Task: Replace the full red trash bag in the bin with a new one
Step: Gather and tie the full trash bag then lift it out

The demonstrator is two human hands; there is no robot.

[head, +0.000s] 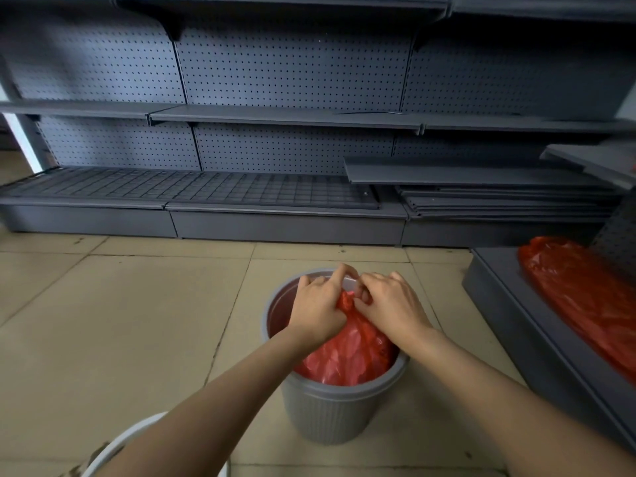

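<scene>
A grey ribbed bin (330, 411) stands on the tiled floor in front of me. Inside it sits a full red trash bag (351, 356), its top gathered into a twisted neck. My left hand (318, 304) grips that neck from the left. My right hand (390, 302) pinches the same bunched top from the right, fingers curled over the far rim of the bin. A second red bag (581, 297) lies flat on the low grey shelf base at the right.
Grey pegboard shelving (275, 139) runs along the back, with loose shelf boards (499, 194) stacked at the right. A low shelf base (509, 325) stands close to the bin's right. A white round rim (113, 449) shows at the bottom left.
</scene>
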